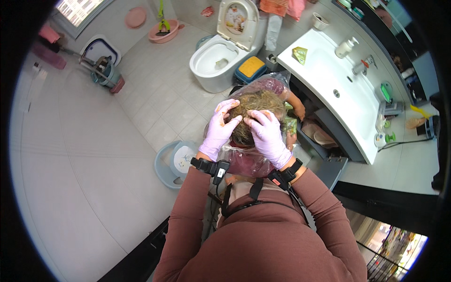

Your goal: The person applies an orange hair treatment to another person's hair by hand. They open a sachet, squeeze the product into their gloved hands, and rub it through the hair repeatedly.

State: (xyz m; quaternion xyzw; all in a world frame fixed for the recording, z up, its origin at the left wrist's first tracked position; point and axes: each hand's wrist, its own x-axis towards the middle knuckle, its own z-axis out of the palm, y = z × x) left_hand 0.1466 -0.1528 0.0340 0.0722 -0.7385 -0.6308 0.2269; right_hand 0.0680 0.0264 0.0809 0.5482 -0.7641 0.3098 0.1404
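Directly before me a person sits low, wrapped in a clear plastic cape (pixel 243 161), with damp-looking hair (pixel 259 102). My left hand (pixel 222 128), in a lilac glove with orange-brown stains, touches the left side of the hair, its fingers bent and thumb apart. On the other side my right hand (pixel 266 135), gloved alike and stained at the fingers, rests on the top of the head with its fingertips in the hair. Whether either hand pinches a strand cannot be told. The person holds a green printed packet (pixel 291 126) near the cabinet.
To the right stands a white washbasin (pixel 327 84) with a green packet piece (pixel 300 55) and a pump bottle (pixel 346 47). An open cabinet door (pixel 334 172) juts out below. Ahead are a toilet (pixel 215 63) and a lidded bin (pixel 251 67); blue basins (pixel 164 176) lie at left.
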